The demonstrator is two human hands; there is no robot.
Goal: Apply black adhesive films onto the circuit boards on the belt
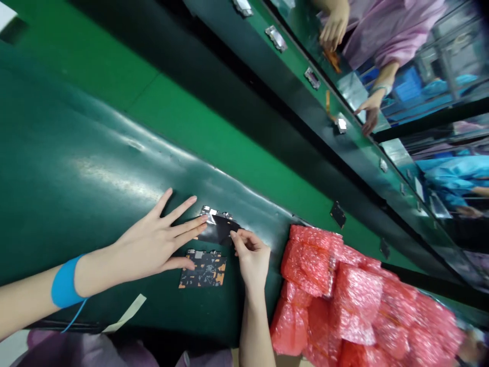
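Boards: two are lying on the green mat [95, 168]. The upper board [216, 211] is sitting mostly under one black film [219, 230]; the lower board [204, 268] is lying bare just below it, dark with orange patches.

Left hand [153, 244] is lying spread and flat, fingertips pressing on the film's near edge, thumb touching the lower board's corner. One blue wrist strap [63, 283] is sitting on that wrist, its cord trailing off the mat.

Right hand [252, 257] is pinching the film's other edge between thumb and forefinger, the remaining fingers curling in.

Red bubble bags [344, 295] are piling up just right of the right hand; exact count is unclear and the contents aren't showing.

One cream tape strip [126, 313] is sticking to the mat's near edge.

Two small dark plates [338, 214] are lying past the bags.

At least four metal parts [275, 38] are lying in a row on the far belt [296, 53].

A co-worker in a pink sleeve [385, 30] is working there with two hands: one [334, 28] is curling over an orange piece, the other [369, 109] is pointing down at the belt.
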